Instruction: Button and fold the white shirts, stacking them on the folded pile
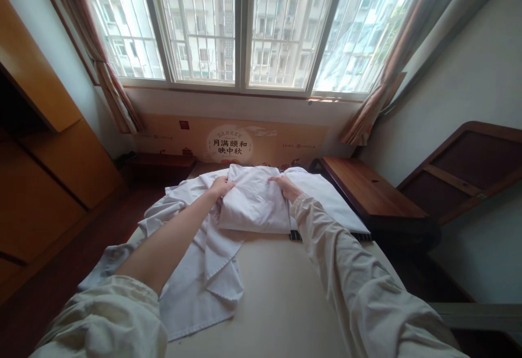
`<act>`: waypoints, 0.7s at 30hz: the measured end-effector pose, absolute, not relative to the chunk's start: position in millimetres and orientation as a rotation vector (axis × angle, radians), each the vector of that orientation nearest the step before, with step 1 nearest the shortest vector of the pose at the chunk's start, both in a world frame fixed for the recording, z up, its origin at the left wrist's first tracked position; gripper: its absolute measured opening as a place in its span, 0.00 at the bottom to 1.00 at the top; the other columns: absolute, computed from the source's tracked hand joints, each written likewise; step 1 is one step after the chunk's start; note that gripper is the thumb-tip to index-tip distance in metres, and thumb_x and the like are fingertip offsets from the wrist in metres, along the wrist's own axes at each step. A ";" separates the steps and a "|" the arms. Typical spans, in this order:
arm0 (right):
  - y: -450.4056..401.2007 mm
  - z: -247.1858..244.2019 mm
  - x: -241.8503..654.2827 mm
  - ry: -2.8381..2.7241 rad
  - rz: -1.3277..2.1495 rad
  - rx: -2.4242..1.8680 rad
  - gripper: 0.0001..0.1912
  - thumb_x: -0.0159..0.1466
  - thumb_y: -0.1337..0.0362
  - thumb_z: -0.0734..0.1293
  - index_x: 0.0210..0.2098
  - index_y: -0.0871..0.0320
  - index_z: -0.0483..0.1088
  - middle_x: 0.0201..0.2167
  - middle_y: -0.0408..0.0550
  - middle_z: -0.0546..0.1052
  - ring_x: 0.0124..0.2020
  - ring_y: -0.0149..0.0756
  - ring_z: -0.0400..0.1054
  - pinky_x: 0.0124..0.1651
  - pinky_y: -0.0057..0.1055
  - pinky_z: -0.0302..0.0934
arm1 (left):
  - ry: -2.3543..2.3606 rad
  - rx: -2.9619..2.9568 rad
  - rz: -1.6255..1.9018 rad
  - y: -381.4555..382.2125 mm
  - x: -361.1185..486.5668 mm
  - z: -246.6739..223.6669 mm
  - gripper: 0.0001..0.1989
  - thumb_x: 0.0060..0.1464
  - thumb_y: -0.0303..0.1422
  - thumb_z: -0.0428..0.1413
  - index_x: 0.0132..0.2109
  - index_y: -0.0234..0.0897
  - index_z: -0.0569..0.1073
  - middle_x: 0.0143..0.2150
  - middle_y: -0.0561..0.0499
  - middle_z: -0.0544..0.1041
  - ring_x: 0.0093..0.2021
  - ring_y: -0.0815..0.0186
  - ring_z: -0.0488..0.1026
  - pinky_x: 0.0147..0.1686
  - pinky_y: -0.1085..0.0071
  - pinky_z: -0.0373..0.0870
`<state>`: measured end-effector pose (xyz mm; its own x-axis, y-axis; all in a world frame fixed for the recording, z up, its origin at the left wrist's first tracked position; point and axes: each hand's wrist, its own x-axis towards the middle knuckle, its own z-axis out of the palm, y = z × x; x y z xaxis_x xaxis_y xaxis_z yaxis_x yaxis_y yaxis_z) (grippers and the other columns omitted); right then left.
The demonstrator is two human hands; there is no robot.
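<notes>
A folded white cloth (pixel 255 206) lies at the far middle of a pale table (pixel 285 293). My left hand (pixel 222 186) pinches its left edge, thumb against the fabric. Opposite, my right hand (pixel 284 185) has its fingers closed on the upper right part of the same cloth. Loose, crumpled white fabric (pixel 196 287) spreads along the left side and hangs over the edge. Beside my right forearm lies another flat white cloth (pixel 326 200), with black striped trim showing at its lower edge.
Windows (pixel 240 26) with bars and tied curtains (pixel 110 75) rise beyond the table. A printed banner (pixel 261 140) hangs below them. A brown wooden desk (pixel 371 189) stands at the right, and orange cabinets (pixel 44 168) are on the left.
</notes>
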<state>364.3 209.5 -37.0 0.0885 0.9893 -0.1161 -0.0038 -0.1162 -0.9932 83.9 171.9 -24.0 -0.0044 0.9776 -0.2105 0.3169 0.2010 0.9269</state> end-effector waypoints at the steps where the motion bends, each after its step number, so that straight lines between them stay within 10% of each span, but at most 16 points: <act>1: 208.1 -37.3 365.6 -1.089 1.220 -1.337 0.12 0.53 0.69 0.75 0.36 0.61 0.74 0.27 0.50 0.80 0.28 0.40 0.74 0.30 0.32 0.71 | 1.509 1.289 0.829 168.7 82.3 -21.0 0.17 0.52 0.39 0.67 0.45 0.33 0.80 0.50 0.39 0.84 0.53 0.50 0.80 0.43 0.68 0.76; 10: 212.6 -26.4 367.8 -1.219 1.077 -1.271 0.22 0.54 0.62 0.73 0.48 0.58 0.72 0.43 0.49 0.82 0.41 0.39 0.76 0.44 0.32 0.71 | 1.010 1.363 0.348 121.9 35.5 10.1 0.30 0.41 0.42 0.76 0.50 0.34 0.80 0.46 0.42 0.84 0.39 0.58 0.83 0.36 0.69 0.79; 21: 188.5 -38.9 377.3 -1.620 0.817 -1.531 0.09 0.53 0.64 0.71 0.34 0.59 0.73 0.31 0.51 0.79 0.39 0.45 0.73 0.41 0.33 0.67 | 1.584 1.465 0.381 108.2 52.3 -29.3 0.21 0.56 0.43 0.65 0.50 0.33 0.76 0.35 0.43 0.81 0.28 0.52 0.81 0.24 0.65 0.76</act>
